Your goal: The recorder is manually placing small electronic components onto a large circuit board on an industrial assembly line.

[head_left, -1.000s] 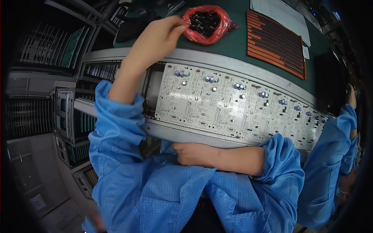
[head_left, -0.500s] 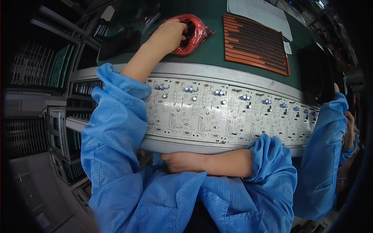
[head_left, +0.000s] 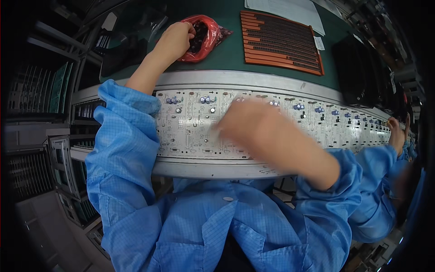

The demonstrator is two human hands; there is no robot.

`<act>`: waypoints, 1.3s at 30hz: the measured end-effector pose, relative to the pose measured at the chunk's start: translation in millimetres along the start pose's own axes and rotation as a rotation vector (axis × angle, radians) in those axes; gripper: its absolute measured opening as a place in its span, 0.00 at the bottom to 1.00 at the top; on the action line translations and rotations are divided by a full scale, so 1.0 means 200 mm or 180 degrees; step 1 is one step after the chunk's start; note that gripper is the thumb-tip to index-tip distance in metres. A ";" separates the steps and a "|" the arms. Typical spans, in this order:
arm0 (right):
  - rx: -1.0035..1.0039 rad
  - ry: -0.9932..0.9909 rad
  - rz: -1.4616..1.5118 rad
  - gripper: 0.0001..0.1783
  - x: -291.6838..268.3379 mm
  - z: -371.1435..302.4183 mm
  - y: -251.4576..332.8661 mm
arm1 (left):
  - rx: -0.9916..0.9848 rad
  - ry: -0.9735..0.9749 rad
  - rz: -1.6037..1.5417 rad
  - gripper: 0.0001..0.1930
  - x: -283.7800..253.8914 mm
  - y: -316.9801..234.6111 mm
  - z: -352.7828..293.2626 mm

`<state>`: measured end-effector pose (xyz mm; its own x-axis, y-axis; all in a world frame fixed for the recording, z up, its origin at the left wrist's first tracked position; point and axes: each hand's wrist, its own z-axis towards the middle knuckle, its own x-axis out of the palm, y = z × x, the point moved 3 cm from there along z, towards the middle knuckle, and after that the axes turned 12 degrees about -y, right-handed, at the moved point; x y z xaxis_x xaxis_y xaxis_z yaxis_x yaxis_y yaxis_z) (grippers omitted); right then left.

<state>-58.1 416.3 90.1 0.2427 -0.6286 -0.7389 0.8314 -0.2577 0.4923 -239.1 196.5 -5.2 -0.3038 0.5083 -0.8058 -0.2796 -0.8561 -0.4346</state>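
A red plastic bag lies with its mouth spread wide, showing many small dark parts inside. My left hand rests over the left rim of that bag, fingers curled in at the opening; whatever they pinch is hidden. Smeared by motion, my right hand passes above a long row of white circuit boards. These boards carry blue and black capacitors and sit in a metal rail. The right fingers are too blurred to show whether they hold anything.
Behind the rail, an orange slotted tray with dark strips lies on the green mat, paper sheets beyond it. Black bins stand at right. A co-worker's hand is over the boards' far right end. Board racks stand left.
My right hand has risen from beside my body to above the boards. My left hand stays at the bag, its fingers now nearer the left rim. The co-worker's arm has shifted too.
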 end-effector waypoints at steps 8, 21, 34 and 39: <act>0.1267 -0.0683 -0.2589 0.09 -0.43 -0.23 -0.81 | -0.0243 -0.0363 -0.0693 0.08 -0.07 -0.08 0.00; 0.1150 -0.0402 -0.2503 0.06 -0.39 -0.23 -0.89 | -0.1998 0.0958 -0.3093 0.14 -0.30 -0.23 -0.41; 0.0859 -0.0227 -0.2737 0.08 -0.37 -0.27 -0.92 | -0.1876 0.1164 -0.3177 0.15 -0.26 -0.20 -0.54; 0.1830 -0.0988 -0.1157 0.08 -0.32 -0.21 -0.70 | -0.1849 0.1085 -0.3184 0.13 -0.26 -0.19 -0.55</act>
<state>-169.9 523.4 48.8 -0.2206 -0.5870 -0.7789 0.4193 -0.7781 0.4676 -112.1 192.1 7.7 0.0937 0.9950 -0.0358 0.2243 -0.0561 -0.9729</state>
